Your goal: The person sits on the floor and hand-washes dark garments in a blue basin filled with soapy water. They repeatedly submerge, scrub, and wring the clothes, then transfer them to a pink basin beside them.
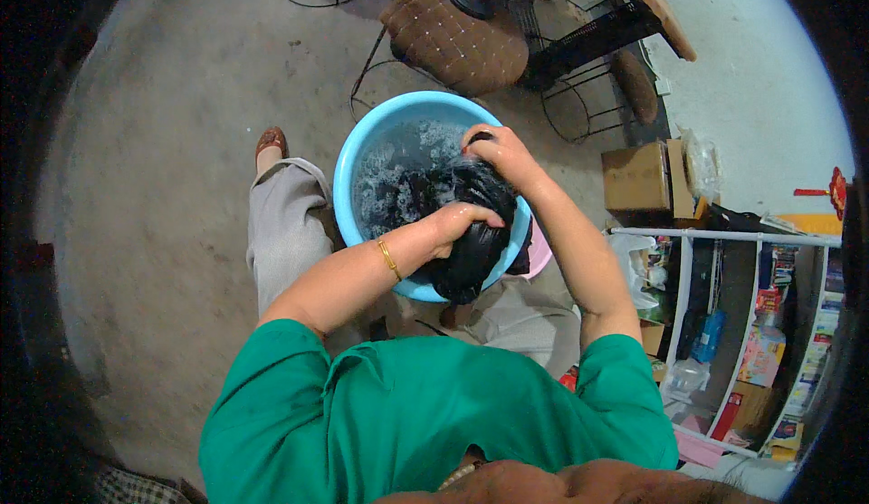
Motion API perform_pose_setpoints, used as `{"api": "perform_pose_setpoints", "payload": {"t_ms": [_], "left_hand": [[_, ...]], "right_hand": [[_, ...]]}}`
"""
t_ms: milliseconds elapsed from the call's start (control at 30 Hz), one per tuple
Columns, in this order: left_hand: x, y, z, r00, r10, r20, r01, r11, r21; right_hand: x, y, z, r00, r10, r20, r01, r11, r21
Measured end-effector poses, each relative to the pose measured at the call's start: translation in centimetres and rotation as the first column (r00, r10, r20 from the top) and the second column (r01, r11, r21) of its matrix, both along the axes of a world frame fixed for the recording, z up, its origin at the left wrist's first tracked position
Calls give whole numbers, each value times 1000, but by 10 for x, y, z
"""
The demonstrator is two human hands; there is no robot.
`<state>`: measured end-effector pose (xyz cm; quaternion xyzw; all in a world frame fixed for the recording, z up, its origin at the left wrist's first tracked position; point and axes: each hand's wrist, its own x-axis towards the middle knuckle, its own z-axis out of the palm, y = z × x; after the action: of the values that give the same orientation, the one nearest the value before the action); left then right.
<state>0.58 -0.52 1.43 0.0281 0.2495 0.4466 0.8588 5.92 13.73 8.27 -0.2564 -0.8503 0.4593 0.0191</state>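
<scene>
A round blue plastic basin (344, 198) holds sudsy grey water (407, 140) and a wet black cloth (468, 259). My left hand (465, 225) grips the cloth near the basin's right side, its thumb lying across the top. Farther up, my right hand (499, 154) is closed around another bunched part of the same cloth, by the far right rim. Between the two hands the fabric is gathered and glistens. Part of it spreads under the foam towards the left, and its near end lies over the basin's near rim.
A pink basin (540, 249) with dark fabric beside it stands right of the blue one. Beyond are a brown cushioned stool (461, 35) and a dark table frame (597, 35). Cardboard boxes (635, 178) and a loaded white shelf rack (719, 236) stand at the right.
</scene>
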Motion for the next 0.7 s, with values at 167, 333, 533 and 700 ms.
{"api": "perform_pose_setpoints", "payload": {"t_ms": [167, 333, 533, 700], "left_hand": [[4, 0, -11, 983, 156, -102, -157, 988, -6], [7, 1, -20, 893, 342, -293, -318, 939, 129], [15, -3, -23, 527, 530, -664, -308, 848, 432], [7, -2, -19, 831, 446, -332, -303, 864, 402]], "right_hand": [[-28, -20, -15, 926, -82, 368, -108, 877, 469], [-30, -24, -29, 903, -280, 326, 42, 812, 582], [-12, -15, -35, 799, -472, 374, 213, 802, 558], [-14, -16, -30, 771, -423, 476, 148, 846, 512]]}}
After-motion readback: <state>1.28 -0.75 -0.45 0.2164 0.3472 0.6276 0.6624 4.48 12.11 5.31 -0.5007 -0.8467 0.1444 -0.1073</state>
